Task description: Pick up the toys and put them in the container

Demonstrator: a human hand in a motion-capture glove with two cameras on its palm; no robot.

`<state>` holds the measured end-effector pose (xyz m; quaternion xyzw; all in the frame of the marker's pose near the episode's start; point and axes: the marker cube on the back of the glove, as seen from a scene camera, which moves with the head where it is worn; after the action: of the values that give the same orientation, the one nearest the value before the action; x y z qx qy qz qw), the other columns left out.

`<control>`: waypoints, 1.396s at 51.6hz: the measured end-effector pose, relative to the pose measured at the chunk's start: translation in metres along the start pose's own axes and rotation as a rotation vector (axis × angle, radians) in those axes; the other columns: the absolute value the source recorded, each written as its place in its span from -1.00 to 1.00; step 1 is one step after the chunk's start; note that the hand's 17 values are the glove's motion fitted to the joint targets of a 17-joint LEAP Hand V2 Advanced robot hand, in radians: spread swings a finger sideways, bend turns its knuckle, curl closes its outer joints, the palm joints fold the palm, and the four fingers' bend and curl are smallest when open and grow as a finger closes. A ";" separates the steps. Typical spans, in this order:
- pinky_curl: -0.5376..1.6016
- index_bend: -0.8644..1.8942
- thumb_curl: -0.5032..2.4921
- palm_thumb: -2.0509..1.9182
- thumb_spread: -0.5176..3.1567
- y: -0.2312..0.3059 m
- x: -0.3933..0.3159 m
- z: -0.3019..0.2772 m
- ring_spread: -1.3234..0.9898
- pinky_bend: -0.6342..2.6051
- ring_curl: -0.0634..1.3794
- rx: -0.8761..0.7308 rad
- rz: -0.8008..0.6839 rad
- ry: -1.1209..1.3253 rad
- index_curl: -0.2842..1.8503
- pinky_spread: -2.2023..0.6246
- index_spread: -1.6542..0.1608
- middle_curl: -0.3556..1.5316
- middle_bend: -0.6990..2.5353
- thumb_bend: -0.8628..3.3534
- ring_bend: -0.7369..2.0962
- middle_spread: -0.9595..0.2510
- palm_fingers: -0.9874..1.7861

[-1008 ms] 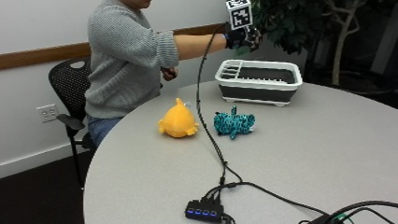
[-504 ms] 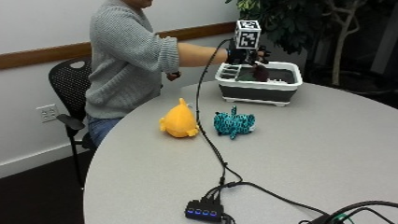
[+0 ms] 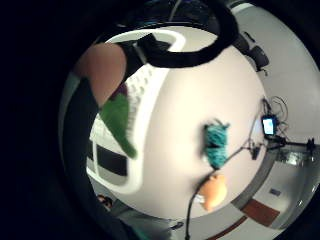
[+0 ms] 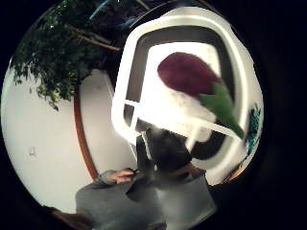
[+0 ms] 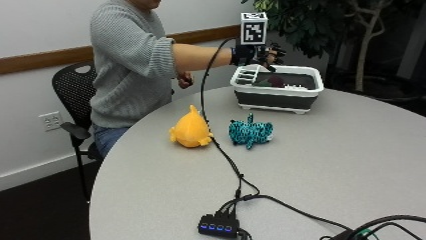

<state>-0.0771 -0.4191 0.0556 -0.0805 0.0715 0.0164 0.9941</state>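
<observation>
Outside view: two toys, orange fish (image 5: pixel 191 132) and teal plush (image 5: pixel 250 132), on table (image 5: pixel 346 165); hand (image 5: pixel 256 53), fingers spread, above container (image 5: pixel 277 91).

Your outside view looks across the round grey desk (image 5: pixel 346 165) toward the seated person; both palm views look down close onto the white-rimmed dark container (image 4: pixel 125 86), which all views share.

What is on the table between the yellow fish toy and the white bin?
Only bare table and the hanging black cable lie between the yellow fish and the bin, per the outside view.
</observation>
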 end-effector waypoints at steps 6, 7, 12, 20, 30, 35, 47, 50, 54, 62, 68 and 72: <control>-0.17 -0.30 -0.41 0.02 -0.04 0.023 0.085 -0.030 0.00 0.15 -0.41 0.049 0.168 -0.020 -0.57 0.56 0.47 -0.28 -0.48 -0.60 -0.08 0.34 -0.41; -0.17 -0.30 -0.41 0.02 -0.04 0.027 0.100 -0.036 0.00 0.15 -0.41 0.054 0.196 -0.034 -0.57 0.56 0.47 -0.28 -0.48 -0.60 -0.09 0.34 -0.41; -0.18 -0.29 -0.42 0.03 -0.03 0.040 0.150 -0.047 0.00 0.13 -0.42 0.067 0.293 -0.055 -0.56 0.56 0.47 -0.29 -0.48 -0.60 -0.09 0.34 -0.39; -0.19 -0.29 -0.43 0.03 -0.02 0.046 0.184 -0.040 0.00 0.11 -0.43 0.049 0.347 -0.079 -0.56 0.56 0.46 -0.30 -0.47 -0.60 -0.10 0.34 -0.38; -0.19 -0.28 -0.44 0.03 -0.02 0.036 0.195 0.026 0.00 0.10 -0.43 -0.033 0.408 -0.088 -0.55 0.56 0.46 -0.31 -0.47 -0.60 -0.11 0.34 -0.38; -0.20 -0.28 -0.44 0.03 -0.02 0.035 0.192 0.066 0.01 0.08 -0.44 -0.087 0.419 -0.094 -0.55 0.57 0.46 -0.31 -0.47 -0.60 -0.13 0.34 -0.40; -0.20 -0.28 -0.44 0.04 -0.01 0.044 0.185 0.165 0.06 0.06 -0.49 -0.244 0.498 -0.107 -0.54 0.58 0.46 -0.33 -0.49 -0.60 -0.23 0.36 -0.44; -0.20 -0.30 -0.44 0.05 0.00 0.044 0.181 0.173 0.07 0.07 -0.49 -0.207 0.500 -0.088 -0.54 0.58 0.46 -0.34 -0.50 -0.59 -0.22 0.36 -0.44; -0.19 -0.32 -0.43 0.07 0.01 0.043 0.178 0.177 0.05 0.09 -0.45 -0.191 0.483 -0.019 -0.56 0.58 0.45 -0.37 -0.52 -0.58 -0.15 0.37 -0.39; -0.17 -0.27 -0.43 0.11 0.05 0.042 0.177 0.177 -0.02 0.12 -0.34 -0.137 0.485 0.055 -0.56 0.53 0.43 -0.41 -0.52 -0.57 0.06 0.39 -0.31; -0.18 -0.28 -0.42 0.16 0.13 0.041 0.178 0.174 -0.12 0.17 -0.30 -0.083 0.509 0.081 -0.57 0.40 0.42 -0.40 -0.46 -0.53 0.20 0.38 -0.06; -0.17 -0.28 -0.39 0.23 0.15 0.038 0.180 0.164 -0.17 0.18 -0.27 -0.079 0.506 0.059 -0.58 0.34 0.42 -0.37 -0.41 -0.50 0.26 0.32 0.10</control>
<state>0.1222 -0.3506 0.1840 -0.0994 0.1177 0.2652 0.9518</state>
